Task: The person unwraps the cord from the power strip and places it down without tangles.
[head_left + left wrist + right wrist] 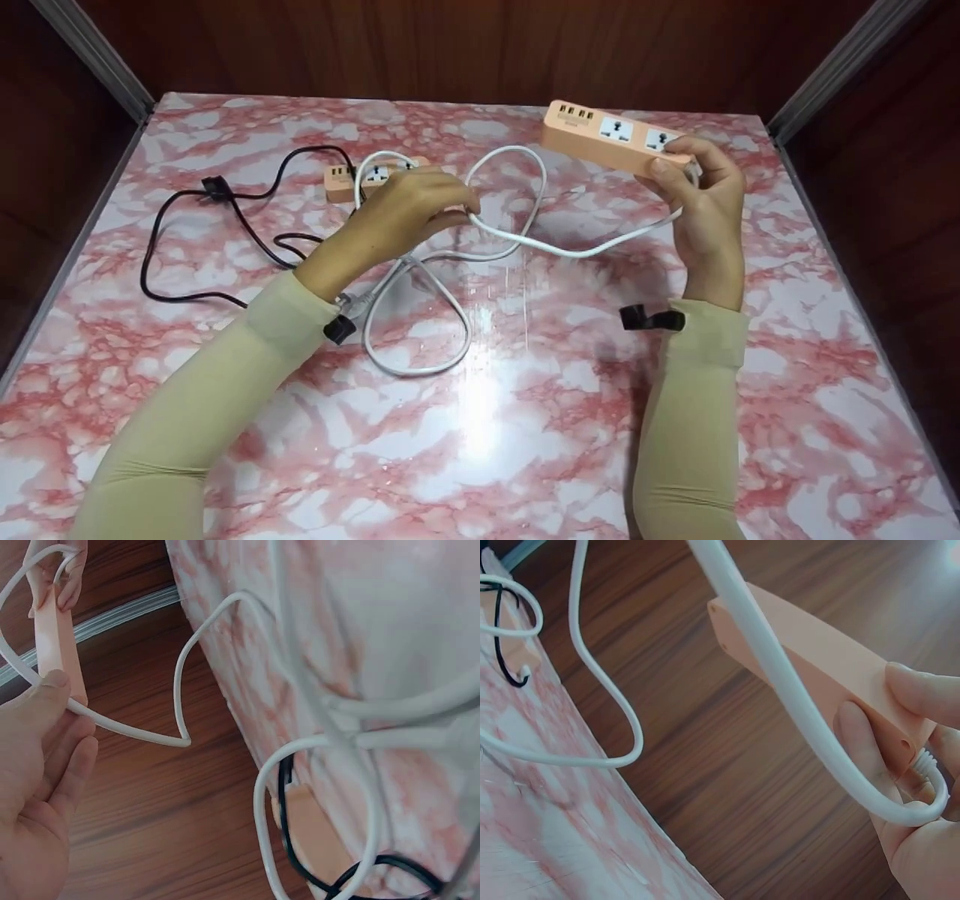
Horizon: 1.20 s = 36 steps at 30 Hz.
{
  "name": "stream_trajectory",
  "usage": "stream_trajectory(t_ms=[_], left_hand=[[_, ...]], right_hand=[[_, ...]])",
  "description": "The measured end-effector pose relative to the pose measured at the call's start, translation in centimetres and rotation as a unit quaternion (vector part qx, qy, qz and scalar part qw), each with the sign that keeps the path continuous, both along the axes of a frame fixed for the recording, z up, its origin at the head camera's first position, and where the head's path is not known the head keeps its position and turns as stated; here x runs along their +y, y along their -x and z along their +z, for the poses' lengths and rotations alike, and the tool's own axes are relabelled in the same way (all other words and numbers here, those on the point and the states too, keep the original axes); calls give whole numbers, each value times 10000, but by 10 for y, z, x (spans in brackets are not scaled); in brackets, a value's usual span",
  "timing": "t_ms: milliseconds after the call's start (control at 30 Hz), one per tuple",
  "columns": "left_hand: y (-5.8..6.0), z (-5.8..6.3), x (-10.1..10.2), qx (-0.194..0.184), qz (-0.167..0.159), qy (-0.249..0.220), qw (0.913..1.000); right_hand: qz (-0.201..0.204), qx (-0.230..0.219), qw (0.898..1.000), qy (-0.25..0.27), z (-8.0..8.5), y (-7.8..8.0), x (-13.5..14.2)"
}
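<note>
My right hand (709, 195) grips one end of an orange power strip (592, 142) and holds it up above the table's far right part. White sockets and several USB ports show on its face. A white cord (570, 251) leaves the gripped end and runs left to my left hand (416, 206), which pinches it between thumb and fingers. In the left wrist view the thumb presses the cord (124, 727) against the fingers. Past my left hand the cord loops over the table to a pale plug (356, 304) beside the left sleeve, partly hidden.
A second orange power strip (341, 184) lies behind my left hand, partly covered by it. Its black cord (154, 255) spreads over the left side, with a black plug (216, 187). Dark wooden panels (450, 49) border the marbled table (555, 450).
</note>
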State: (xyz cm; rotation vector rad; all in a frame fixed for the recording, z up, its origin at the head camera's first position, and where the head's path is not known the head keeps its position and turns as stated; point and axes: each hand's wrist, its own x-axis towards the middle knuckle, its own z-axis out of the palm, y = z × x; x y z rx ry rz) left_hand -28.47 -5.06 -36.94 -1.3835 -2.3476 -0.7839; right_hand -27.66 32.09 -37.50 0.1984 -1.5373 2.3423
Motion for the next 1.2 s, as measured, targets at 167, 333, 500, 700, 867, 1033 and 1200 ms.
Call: stream_trajectory(t_ms=[167,333,500,700,867,1033,1200], left_hand=[[-4,-12,0,-243,-24,193,9995],[-6,-21,2,-606,-104,449,9971],[-5,-27,4,-748,-167,743,9943],[-6,-33,7,-795,-201,1175,9897],[-7,-36,9,-910,-301,1464,9846],[-9,-38,8,-1082,-290,1713,9788],[-10,-39,6,-1169,-291,1915,9741]], right_hand=[[-2,-35,10000,-76,-1,1,-1],[13,-105,9999,-85,-5,3,-2],[39,-162,9998,-51,-8,5,-4],[117,-328,9994,81,-9,7,-6],[127,-411,9991,-30,-11,9,-7],[120,-428,9978,-486,-17,12,-7],[218,-613,9942,-857,-25,21,-1]])
